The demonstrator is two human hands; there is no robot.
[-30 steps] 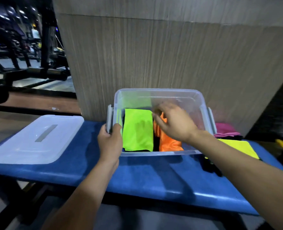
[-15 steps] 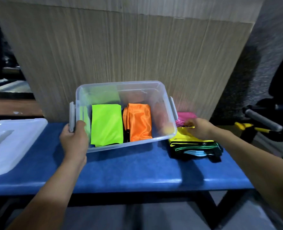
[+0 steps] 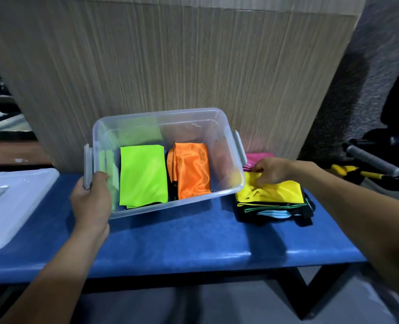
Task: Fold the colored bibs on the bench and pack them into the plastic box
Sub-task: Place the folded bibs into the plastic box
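**Left hand on the box, right hand at the yellow bib**

At the left end of the blue bench (image 3: 193,239) a clear plastic lid (image 3: 9,206) lies flat, partly out of view. Next to it the left hand (image 3: 92,199) grips the near left corner of the plastic box (image 3: 170,206), its fingers curled over the rim just beside the grey latch (image 3: 87,166). The box sits toward the bench's back edge, against a wood-grain panel (image 3: 193,66). Inside it a folded lime-green bib (image 3: 143,175) lies flat on the left and a folded orange bib (image 3: 191,170) on the right, side by side.

Just right of the box, near the bench's right end, a stack of folded bibs (image 3: 275,206) rests on the surface, with a yellow bib (image 3: 278,191) on top. The right hand (image 3: 272,170) pinches the yellow bib's back left part, fingers curled into bunched fabric. A pink bib (image 3: 257,157) shows behind that hand, at the back edge.
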